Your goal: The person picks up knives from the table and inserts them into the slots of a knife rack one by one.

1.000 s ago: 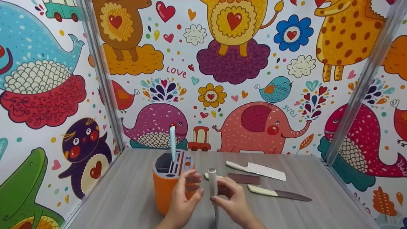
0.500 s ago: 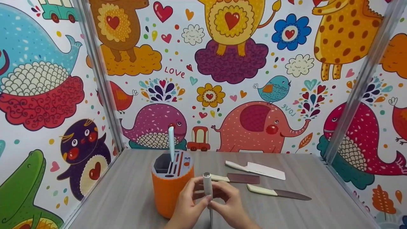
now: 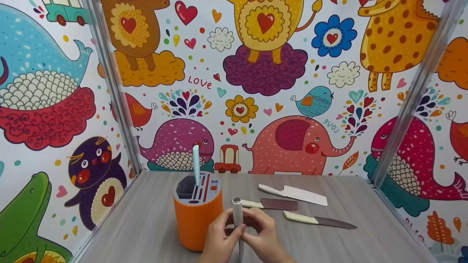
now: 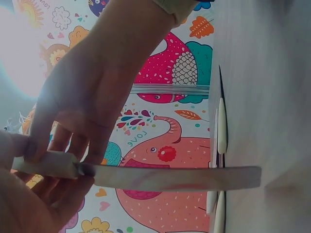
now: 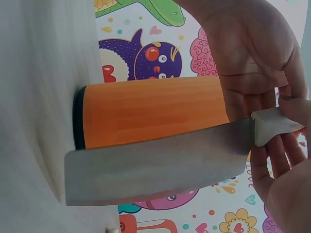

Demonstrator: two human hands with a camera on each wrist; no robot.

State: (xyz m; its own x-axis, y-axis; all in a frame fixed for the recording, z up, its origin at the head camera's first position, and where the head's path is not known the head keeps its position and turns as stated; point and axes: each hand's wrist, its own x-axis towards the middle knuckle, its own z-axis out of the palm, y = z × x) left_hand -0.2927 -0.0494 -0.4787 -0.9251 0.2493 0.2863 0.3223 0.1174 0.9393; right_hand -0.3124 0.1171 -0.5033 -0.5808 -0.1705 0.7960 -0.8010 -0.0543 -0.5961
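Note:
A kitchen knife with a broad blade (image 5: pixel 160 167) hangs point down between my hands, its pale handle (image 3: pixel 237 212) upright. Both my left hand (image 3: pixel 222 235) and my right hand (image 3: pixel 264 233) pinch the handle with thumb and fingers, thumbs close together. Whether the blade's end touches the table cannot be told. Just left of my hands stands an orange knife block (image 3: pixel 197 224) with a grey slotted top. A pale blue handle (image 3: pixel 196 164) sticks up from one of its slots.
To the right on the wood-grain table (image 3: pixel 321 244) lie a white-bladed cleaver (image 3: pixel 305 195), a brown-bladed cleaver (image 3: pixel 279 204) and a pointed knife (image 3: pixel 334 223) with a cream handle. Walls (image 3: pixel 274 106) with cartoon animals enclose the table behind and at the sides.
My left hand has moved in from beside the block and taken hold of the knife handle along with the right. The knife has shifted slightly left. In the last half second little has moved.

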